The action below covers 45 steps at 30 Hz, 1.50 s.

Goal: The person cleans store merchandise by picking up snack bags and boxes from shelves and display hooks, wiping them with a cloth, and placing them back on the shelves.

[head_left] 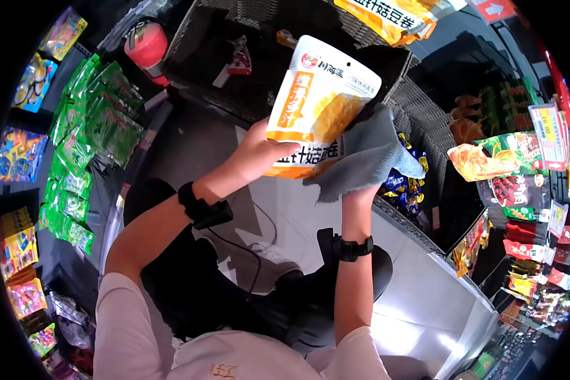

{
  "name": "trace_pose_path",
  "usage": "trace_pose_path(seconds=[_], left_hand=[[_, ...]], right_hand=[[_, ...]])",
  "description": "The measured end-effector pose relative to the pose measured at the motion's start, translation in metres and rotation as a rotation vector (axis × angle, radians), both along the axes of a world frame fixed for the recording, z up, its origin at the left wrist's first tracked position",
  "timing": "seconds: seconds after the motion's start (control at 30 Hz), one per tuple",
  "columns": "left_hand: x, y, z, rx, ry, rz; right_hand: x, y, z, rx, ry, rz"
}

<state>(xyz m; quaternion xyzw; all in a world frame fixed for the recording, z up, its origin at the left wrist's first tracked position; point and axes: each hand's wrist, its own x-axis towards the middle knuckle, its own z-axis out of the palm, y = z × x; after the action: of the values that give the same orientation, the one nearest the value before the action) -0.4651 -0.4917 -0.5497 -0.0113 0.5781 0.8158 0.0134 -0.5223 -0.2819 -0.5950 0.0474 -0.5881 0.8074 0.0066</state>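
In the middle of the head view, my left hand (253, 154) grips the left side of a white and orange snack pouch (321, 85), its thumb across the front. The pouch is tilted, with its printed face toward me. My right hand (361, 195) is mostly covered by a grey-blue cloth (364, 158), which it holds against the lower right of the pouch. The cloth hides the fingers of that hand and part of the pouch's print.
A dark wicker basket (190, 38) holding a few small packets stands ahead. Blue-wrapped sweets (396, 183) lie in a bin at right. Green packets (76, 152) hang at left, a red container (147, 47) behind them. Snack bags (487, 158) and price tags line the right shelf.
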Motion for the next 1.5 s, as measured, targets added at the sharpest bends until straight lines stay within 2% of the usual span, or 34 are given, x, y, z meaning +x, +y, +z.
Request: trace_pose_path(seconds=[0.07, 0.13, 0.17, 0.2, 0.27, 0.33, 0.47, 0.5, 0.6, 0.67, 0.8, 0.93, 1.0, 1.17, 1.27, 1.33, 1.37, 1.4, 1.43, 1.47, 1.5], left_hand=[[0.004, 0.007, 0.002, -0.025, 0.012, 0.006], [0.011, 0.015, 0.006, 0.009, -0.005, 0.028], [0.014, 0.016, 0.011, -0.093, 0.041, 0.055], [0.014, 0.014, 0.012, -0.089, 0.040, 0.056], [0.014, 0.006, 0.016, -0.152, 0.089, 0.128], [0.015, 0.002, 0.020, -0.156, 0.106, 0.124], [0.016, -0.005, 0.016, -0.188, 0.058, 0.119], [0.015, -0.007, 0.013, -0.211, 0.063, 0.109], [0.013, -0.011, 0.014, -0.206, 0.015, 0.104], [0.011, -0.014, 0.009, -0.231, 0.021, 0.116], [0.001, -0.015, -0.004, -0.256, 0.060, 0.156], [0.002, -0.013, 0.010, -0.117, -0.043, 0.126], [0.004, -0.019, 0.010, -0.076, -0.061, 0.064], [0.009, -0.024, 0.000, -0.028, 0.160, -0.103], [0.013, -0.014, 0.013, 0.005, 0.047, -0.087], [0.012, -0.003, 0.016, -0.084, 0.141, -0.034], [0.012, 0.001, 0.015, -0.230, 0.140, 0.061], [0.013, 0.003, 0.014, -0.377, 0.141, 0.158], [0.015, 0.001, 0.011, -0.467, 0.096, 0.152], [0.019, -0.001, 0.008, -0.464, 0.093, 0.150], [0.022, -0.004, 0.006, -0.249, 0.144, 0.112]], right_hand=[[0.016, -0.015, 0.039, -0.032, -0.006, 0.005], [0.028, -0.027, 0.031, 0.227, 0.099, 0.058], [0.034, -0.037, 0.034, 0.351, 0.158, 0.076], [0.044, -0.041, 0.039, 0.659, 0.369, 0.061], [0.049, -0.054, 0.047, 0.604, 0.452, 0.118], [0.054, -0.058, 0.045, 0.662, 0.465, 0.105], [0.055, -0.061, 0.042, 0.663, 0.445, -0.027], [0.051, -0.058, 0.042, 0.564, 0.354, -0.005], [0.046, -0.054, 0.041, 0.508, 0.272, -0.029], [0.048, -0.053, 0.046, 0.417, 0.083, -0.001], [0.052, -0.057, 0.058, 0.243, 0.037, -0.006], [0.068, -0.070, 0.057, 0.349, 0.076, 0.094], [0.077, -0.079, 0.054, 0.781, 0.632, 0.065], [0.071, -0.079, 0.061, 0.798, 0.749, 0.205], [0.051, -0.064, 0.069, 0.864, 0.807, 0.191], [0.038, -0.052, 0.066, 1.003, 0.760, -0.003], [0.037, -0.052, 0.064, 1.005, 0.751, -0.007], [0.037, -0.052, 0.063, 0.880, 0.701, -0.022], [0.037, -0.050, 0.063, 0.755, 0.653, -0.035], [0.048, -0.054, 0.060, 0.758, 0.650, -0.035], [0.067, -0.064, 0.054, 0.864, 0.707, 0.037]])
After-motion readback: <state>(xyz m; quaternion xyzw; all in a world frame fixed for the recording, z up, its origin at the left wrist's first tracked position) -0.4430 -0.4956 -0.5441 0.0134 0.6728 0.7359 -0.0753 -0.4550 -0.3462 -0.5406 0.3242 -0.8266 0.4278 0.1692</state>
